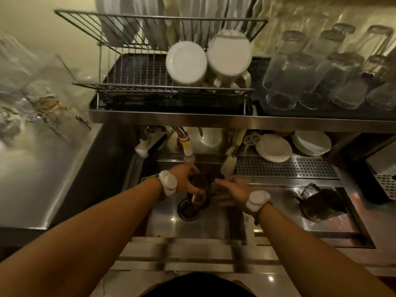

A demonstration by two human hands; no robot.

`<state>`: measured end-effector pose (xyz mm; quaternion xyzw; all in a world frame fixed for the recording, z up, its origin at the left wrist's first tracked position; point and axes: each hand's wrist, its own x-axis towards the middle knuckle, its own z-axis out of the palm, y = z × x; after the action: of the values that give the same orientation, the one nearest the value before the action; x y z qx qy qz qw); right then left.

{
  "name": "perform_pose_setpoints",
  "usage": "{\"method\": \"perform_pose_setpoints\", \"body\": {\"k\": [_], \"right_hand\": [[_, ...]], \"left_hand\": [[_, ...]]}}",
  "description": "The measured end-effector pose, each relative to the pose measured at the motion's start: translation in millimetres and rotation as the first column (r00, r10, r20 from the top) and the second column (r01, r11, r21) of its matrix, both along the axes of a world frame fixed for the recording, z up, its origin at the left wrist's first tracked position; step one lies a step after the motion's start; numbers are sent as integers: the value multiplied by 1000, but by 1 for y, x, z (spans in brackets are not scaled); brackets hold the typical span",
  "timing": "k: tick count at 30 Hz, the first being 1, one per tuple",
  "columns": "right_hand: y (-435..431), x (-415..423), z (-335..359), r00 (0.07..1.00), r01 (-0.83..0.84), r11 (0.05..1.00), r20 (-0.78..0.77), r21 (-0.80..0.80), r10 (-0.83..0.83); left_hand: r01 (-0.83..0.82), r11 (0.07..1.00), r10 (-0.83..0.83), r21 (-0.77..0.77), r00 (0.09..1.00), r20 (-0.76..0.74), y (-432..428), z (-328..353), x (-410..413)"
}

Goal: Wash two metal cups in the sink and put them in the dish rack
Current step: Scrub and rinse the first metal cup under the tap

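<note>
Left hand (185, 179) fingers gripping metal cup (198, 185) under tap (187, 152); right hand (230, 190) fingers probably spread, blurry. Wet cup risking slipping into sink (192, 228).

Sink (192, 228): polished steel, reflective. Dish rack (150, 86): bare metal wire. Cup (198, 185): dark shiny metal. Plates (186, 61): glossy white ceramic. Tumblers (300, 82): clear glass.

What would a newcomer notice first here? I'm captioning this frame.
Two bare hands meet over the steel sink: the left hand grips a dark metal cup under the faucet, the right hand beside it. Above, two white upturned mugs sit in the wire dish rack.
</note>
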<state>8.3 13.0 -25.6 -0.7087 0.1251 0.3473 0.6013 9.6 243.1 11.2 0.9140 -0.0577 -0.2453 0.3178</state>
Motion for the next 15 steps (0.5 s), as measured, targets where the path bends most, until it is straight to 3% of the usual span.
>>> {"method": "perform_pose_setpoints", "body": {"k": [4, 7, 9, 12, 15], "right_hand": [[30, -1, 2, 990, -94, 995, -99, 29, 96], [45, 2, -8, 993, -93, 994, -61, 50, 96], [50, 4, -13, 997, -26, 999, -66, 31, 28], [55, 6, -20, 996, 78, 997, -44, -8, -78], [56, 13, -24, 994, 103, 995, -31, -8, -103]], "left_hand": [[10, 999, -14, -49, 996, -83, 21, -6, 1], [39, 997, -45, -62, 994, -101, 39, -7, 5], [-9, 1000, 8, -21, 1000, -15, 55, 0, 10], [-72, 970, 9, 233, 966, 259, 79, 17, 25], [-163, 920, -2, 357, 907, 421, 90, 29, 47]]}}
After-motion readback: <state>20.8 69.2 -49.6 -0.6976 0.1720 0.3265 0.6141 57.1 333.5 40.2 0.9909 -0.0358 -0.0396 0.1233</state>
